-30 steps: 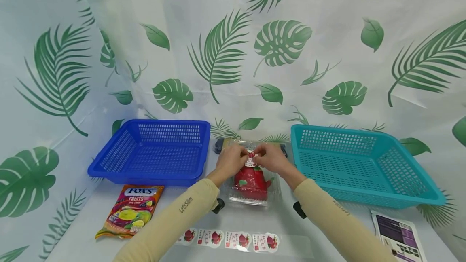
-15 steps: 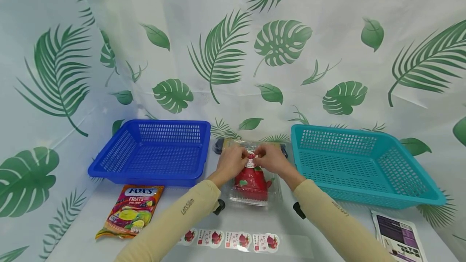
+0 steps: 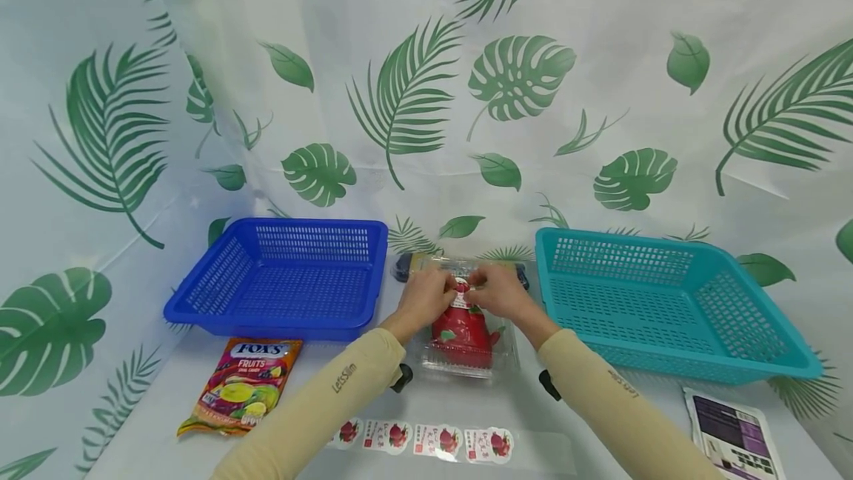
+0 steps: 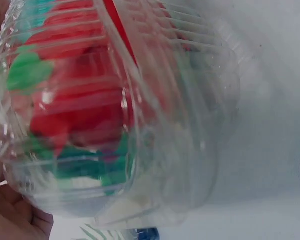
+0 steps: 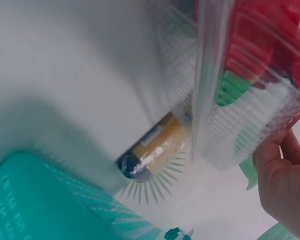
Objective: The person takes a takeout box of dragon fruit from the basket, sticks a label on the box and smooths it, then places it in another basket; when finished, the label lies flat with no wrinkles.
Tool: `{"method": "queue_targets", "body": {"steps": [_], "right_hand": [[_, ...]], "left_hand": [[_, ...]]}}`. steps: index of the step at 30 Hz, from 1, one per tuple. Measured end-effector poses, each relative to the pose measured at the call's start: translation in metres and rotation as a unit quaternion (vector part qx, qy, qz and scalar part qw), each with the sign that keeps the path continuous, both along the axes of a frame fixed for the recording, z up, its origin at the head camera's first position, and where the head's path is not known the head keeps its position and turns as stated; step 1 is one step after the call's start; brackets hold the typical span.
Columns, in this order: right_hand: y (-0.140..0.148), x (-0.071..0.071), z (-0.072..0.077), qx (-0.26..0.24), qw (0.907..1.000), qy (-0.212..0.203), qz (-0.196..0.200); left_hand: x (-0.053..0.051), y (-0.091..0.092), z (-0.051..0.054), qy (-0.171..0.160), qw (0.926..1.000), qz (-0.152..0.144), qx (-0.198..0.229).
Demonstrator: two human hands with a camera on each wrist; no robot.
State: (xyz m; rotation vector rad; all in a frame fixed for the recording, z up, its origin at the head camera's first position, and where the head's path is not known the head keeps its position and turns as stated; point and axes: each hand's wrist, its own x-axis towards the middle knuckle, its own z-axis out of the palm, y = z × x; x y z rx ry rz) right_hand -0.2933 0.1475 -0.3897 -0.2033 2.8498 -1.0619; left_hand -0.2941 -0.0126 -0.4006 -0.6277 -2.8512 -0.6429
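A clear plastic box (image 3: pixel 505 352) stands mid-table with a red dragon fruit (image 3: pixel 462 339), green at its scale tips, inside. On the lid's far part is a white sticker (image 3: pixel 460 295) with a red fruit print. My left hand (image 3: pixel 423 296) pinches its left edge and my right hand (image 3: pixel 501 292) its right edge. How firmly the sticker touches the lid cannot be told. The left wrist view has the box wall (image 4: pixel 190 165) close up, with part of the left hand (image 4: pixel 12 215). Curled fingers of the right hand (image 5: pixel 285 180) appear beside the box in the right wrist view.
A blue basket (image 3: pixel 276 328) stands left, a teal basket (image 3: pixel 666 358) right. Behind the box lies a dark-ended yellow package (image 5: pixel 157 145). A FOX'S candy bag (image 3: pixel 243 387), a sticker strip (image 3: pixel 543 452) and a purple-and-white packet (image 3: pixel 733 432) lie nearer.
Both hands stay at the sticker with only very slight finger movement. The whole head view has shifted a few pixels; the box and the other things keep their places.
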Motion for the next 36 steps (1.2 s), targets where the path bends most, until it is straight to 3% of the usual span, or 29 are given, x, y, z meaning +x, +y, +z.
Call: {"method": "queue_targets", "body": {"steps": [4,10,17,24,29,36], "right_hand": [[0.003,0.000,0.000,-0.002,0.9999,0.002,0.011],[0.008,-0.002,-0.006,0.003,0.9991,0.012,0.041],[0.009,-0.004,-0.011,-0.007,0.9991,0.002,0.042],[0.012,-0.003,-0.010,-0.006,0.9982,-0.003,0.059],[0.017,-0.002,-0.007,-0.026,0.9950,-0.022,0.094],[0.025,-0.001,-0.005,-0.057,0.9890,-0.069,0.118]], "left_hand": [[-0.003,-0.002,0.002,-0.016,0.9998,-0.014,-0.004],[-0.010,-0.005,0.006,-0.068,0.9967,-0.044,0.003],[-0.020,-0.011,0.001,-0.155,0.9831,-0.069,0.070],[-0.023,-0.017,0.000,-0.174,0.9721,-0.111,0.111],[-0.024,-0.020,0.001,-0.200,0.9627,-0.128,0.129],[-0.023,-0.023,0.003,-0.208,0.9584,-0.142,0.134]]}}
